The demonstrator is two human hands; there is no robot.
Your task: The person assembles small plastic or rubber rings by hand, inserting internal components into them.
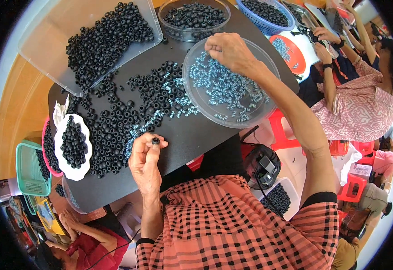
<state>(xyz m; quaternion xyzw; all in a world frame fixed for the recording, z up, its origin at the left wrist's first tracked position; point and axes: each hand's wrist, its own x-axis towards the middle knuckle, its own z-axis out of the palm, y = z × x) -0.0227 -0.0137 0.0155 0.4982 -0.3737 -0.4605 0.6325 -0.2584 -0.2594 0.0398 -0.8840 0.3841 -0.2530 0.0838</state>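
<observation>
Near the table's front edge, my left hand (146, 163) pinches a small black ring-shaped part (155, 141) between thumb and fingertip, its hole facing up. My right hand (229, 50) is over the far left side of a round clear tray (268, 60) that holds many small blue-and-silver coil springs (219, 83). Its fingers are curled together and point down; whatever they hold, if anything, is hidden. Loose black ring-shaped parts (108, 130) are spread over the dark table (192, 137) left of the tray. A strip of springs (147, 126) runs among them.
A tilted clear bin (39, 45) spills black parts at the far left. A round clear tub (194, 33) and blue basket (291, 20) hold more. A white scalloped plate (85, 168) stands left. Co-workers sit right (354, 108) and lower left (95, 247). A black bag (261, 166) hangs by the table.
</observation>
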